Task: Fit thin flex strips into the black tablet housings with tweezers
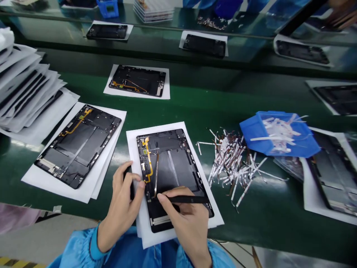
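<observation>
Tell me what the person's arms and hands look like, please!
The left hand and right hand wear no gloves. Both arms have bright blue, slightly shiny, puffy sleeves. The left one wrinkles where it gathers into a smooth blue cuff. I see no cables or printed markings on them.

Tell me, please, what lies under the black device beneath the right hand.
White paper shows around the device; whatever else lies directly beneath is covered and cannot be seen.
</observation>
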